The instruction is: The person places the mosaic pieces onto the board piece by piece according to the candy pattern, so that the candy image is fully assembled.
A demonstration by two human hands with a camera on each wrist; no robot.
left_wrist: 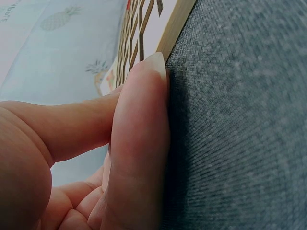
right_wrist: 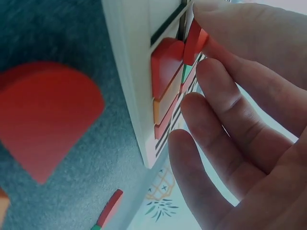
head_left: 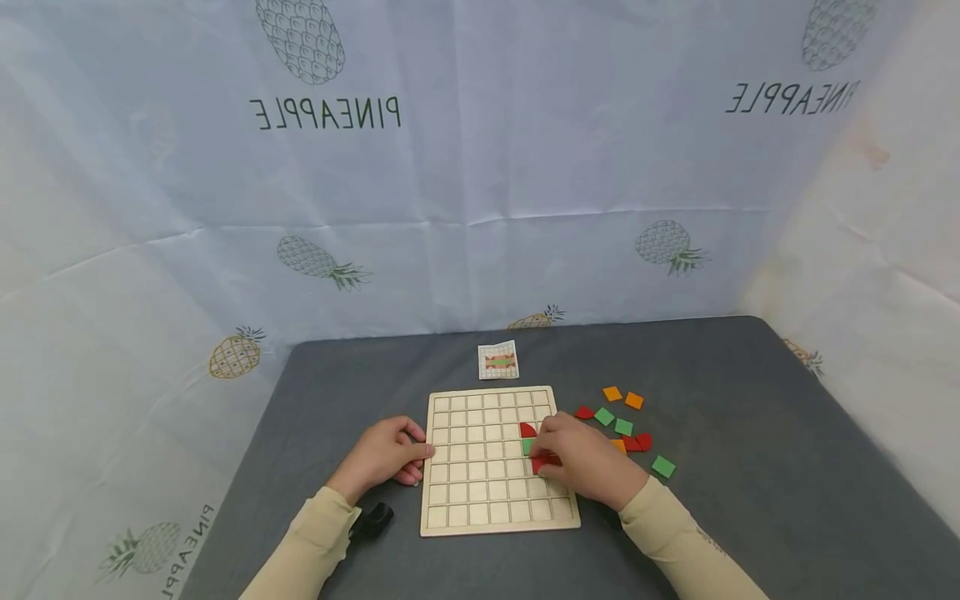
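A pale wooden board with a grooved grid lies on the dark tabletop. My left hand rests at its left edge, thumb tip against the rim, other fingers loosely bent. My right hand is over the board's right side; its thumb and index finger pinch a small red piece, tilted close over the cells. Its remaining fingers are spread. On the board are a red quarter-round piece and a green square. Along the right edge sit another red rounded piece and an orange piece, hidden by my hand in the head view.
Right of the board lie several loose pieces: orange squares, green squares and red rounded pieces. A small pattern card lies behind the board. A pineapple-printed cloth hangs beyond the table.
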